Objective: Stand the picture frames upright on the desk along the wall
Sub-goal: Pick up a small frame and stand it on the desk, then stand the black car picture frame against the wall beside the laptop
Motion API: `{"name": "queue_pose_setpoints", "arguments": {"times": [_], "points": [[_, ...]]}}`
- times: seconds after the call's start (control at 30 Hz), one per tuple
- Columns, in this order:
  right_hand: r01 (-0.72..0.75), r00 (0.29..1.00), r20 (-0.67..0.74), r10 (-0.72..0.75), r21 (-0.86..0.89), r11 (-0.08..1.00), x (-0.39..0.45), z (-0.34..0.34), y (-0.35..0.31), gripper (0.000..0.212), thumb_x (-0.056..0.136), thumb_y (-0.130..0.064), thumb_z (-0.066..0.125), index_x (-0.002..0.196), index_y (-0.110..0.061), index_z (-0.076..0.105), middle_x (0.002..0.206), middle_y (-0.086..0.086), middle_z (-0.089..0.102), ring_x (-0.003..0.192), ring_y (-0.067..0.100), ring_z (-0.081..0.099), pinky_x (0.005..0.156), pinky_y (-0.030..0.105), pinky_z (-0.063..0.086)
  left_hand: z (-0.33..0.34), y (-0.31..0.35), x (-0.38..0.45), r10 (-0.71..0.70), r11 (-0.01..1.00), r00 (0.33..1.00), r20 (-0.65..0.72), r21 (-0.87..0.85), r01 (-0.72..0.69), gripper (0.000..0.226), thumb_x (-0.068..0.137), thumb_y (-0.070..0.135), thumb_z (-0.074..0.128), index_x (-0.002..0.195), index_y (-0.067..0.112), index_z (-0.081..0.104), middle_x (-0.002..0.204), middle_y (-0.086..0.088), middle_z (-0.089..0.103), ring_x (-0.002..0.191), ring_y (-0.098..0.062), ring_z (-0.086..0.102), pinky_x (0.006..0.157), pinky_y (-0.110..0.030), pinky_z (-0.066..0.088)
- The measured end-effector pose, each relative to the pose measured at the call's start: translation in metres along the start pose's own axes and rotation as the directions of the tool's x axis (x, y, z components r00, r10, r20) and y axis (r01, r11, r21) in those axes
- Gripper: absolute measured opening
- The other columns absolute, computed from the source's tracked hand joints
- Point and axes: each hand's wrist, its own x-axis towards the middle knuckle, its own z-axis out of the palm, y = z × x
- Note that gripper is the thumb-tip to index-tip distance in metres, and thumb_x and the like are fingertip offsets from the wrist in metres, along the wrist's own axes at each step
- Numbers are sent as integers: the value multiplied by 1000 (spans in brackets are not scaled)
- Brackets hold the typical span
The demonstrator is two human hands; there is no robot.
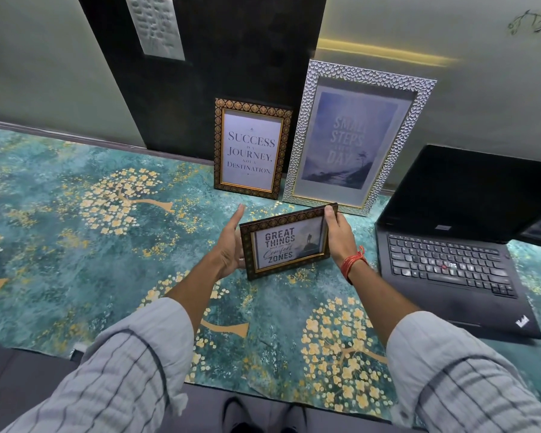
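Note:
A small dark patterned frame (289,242) reading "Great things... comfort zones" stands in landscape position on the desk (75,245), tilted back slightly. My left hand (231,245) grips its left edge and my right hand (339,234) grips its right edge and top corner. Behind it, two frames lean upright against the wall: a dark and gold frame (250,148) reading "Success is a journey", and to its right a taller silver textured frame (353,139) reading "Small steps every day".
An open black laptop (450,260) sits on the desk at the right, close to my right wrist. A teal cover with gold flower trees spreads over the desk. A black wall panel (206,73) rises behind the frames.

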Motion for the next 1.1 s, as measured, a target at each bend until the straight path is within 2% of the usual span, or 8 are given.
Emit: {"name": "queue_pose_setpoints", "arguments": {"times": [0.07, 0.17, 0.27, 0.37, 0.5, 0.67, 0.9, 1.1], "points": [[4, 1000, -14, -4, 1, 1000, -5, -5, -2, 44, 96, -52, 42, 107, -13, 57, 91, -3, 65, 84, 14, 61, 67, 23, 43, -5, 3, -3, 61, 998, 995, -74, 2, -61, 96, 76, 86, 37, 134, 14, 59, 123, -14, 69, 108, -31, 66, 85, -43, 50], [52, 995, -89, -52, -1, 999, -12, -18, -10, 41, 93, -47, 52, 111, -11, 56, 89, -9, 59, 84, 11, 58, 65, 17, 40, -7, 17, -18, 244, 970, 954, -177, 58, -238, 62, 91, 65, 44, 121, 14, 63, 123, -13, 65, 112, -31, 62, 90, -44, 49], [113, 985, -137, -106, 42, 993, -23, -34, -31, 44, 86, -43, 64, 117, -12, 55, 98, -2, 62, 99, 20, 62, 81, 27, 51, 6, 42, -41, 538, 843, 796, -278, 157, -514, 45, 83, 49, 58, 107, 12, 65, 108, -9, 70, 104, -23, 64, 92, -44, 50], [212, 965, -175, -195, 82, 974, -41, -58, -62, 51, 79, -45, 68, 119, -18, 52, 98, -1, 63, 100, 23, 63, 85, 38, 54, 45, 72, -66, 705, 707, 692, -159, 233, -667, 48, 81, 37, 62, 118, 7, 64, 110, -10, 70, 98, -14, 65, 80, -22, 50], [362, 912, -248, -328, 106, 926, -64, -114, -105, 56, 68, -50, 71, 114, -24, 51, 104, 12, 66, 95, 26, 66, 82, 47, 58, 133, 101, -97, 766, 606, 637, 82, 235, -760, 44, 86, 31, 62, 124, 8, 60, 104, -1, 68, 93, -9, 64, 73, -14, 48], [477, 828, -344, -442, 20, 879, -104, -223, -122, 64, 70, -53, 70, 121, -19, 51, 106, 10, 66, 99, 24, 66, 81, 44, 59, 262, 103, -143, 803, 506, 533, 265, 168, -846, 40, 87, 23, 63, 122, 5, 58, 101, -2, 66, 90, -5, 63, 73, -12, 49], [499, 757, -485, -437, -2, 867, -154, -409, -80, 72, 65, -56, 68, 124, -17, 50, 107, 8, 66, 98, 21, 66, 79, 34, 59, 449, 57, -176, 823, 435, 444, 354, 110, -894, 35, 85, 28, 66, 118, 18, 61, 100, 4, 69, 88, 1, 68, 85, -27, 55], [498, 752, -502, -427, 9, 867, -153, -507, -26, 63, 71, -45, 70, 122, -15, 52, 104, 5, 64, 92, 9, 63, 75, 19, 54, 555, 7, -165, 810, 469, 474, 346, 104, -877, 39, 86, 24, 69, 122, 11, 60, 102, -2, 69, 88, -8, 69, 76, -21, 55]]}}
